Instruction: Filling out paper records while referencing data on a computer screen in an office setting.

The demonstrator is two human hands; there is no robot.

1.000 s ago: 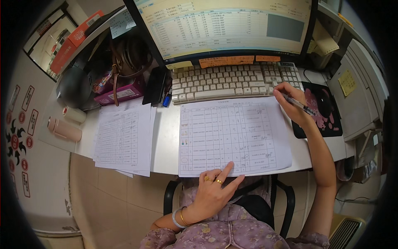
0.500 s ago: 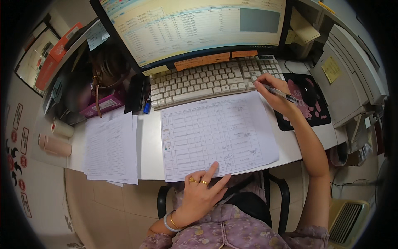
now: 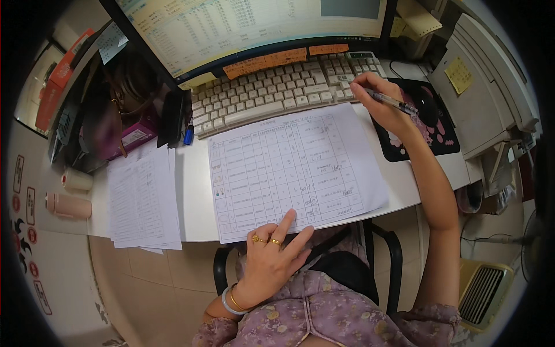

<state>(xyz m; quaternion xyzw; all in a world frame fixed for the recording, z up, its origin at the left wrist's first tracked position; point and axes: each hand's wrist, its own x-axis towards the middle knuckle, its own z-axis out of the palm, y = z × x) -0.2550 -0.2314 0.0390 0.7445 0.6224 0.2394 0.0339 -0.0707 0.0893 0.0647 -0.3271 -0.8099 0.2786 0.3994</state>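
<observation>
- The printed form (image 3: pixel 277 168) lies flat on the white desk (image 3: pixel 196 196), directly below the keyboard (image 3: pixel 266 92); clock directions run from its middle.
- At half past six, the left hand (image 3: pixel 269 263) spreads its fingers apart, gripping nothing, one fingertip on the form's lower part.
- At two o'clock, the right hand (image 3: pixel 378 107) is clamped on a clear-barrelled pen (image 3: pixel 396 103), beside the number pad; whether its fingertips touch keys, I cannot tell.
- Beyond it, also at two, a black mouse (image 3: pixel 428 110) rests on a patterned mouse pad (image 3: pixel 399 153).
- At nine, a stack of printed sheets (image 3: pixel 141 196).
- Near ten, a blue marker (image 3: pixel 188 136).
</observation>
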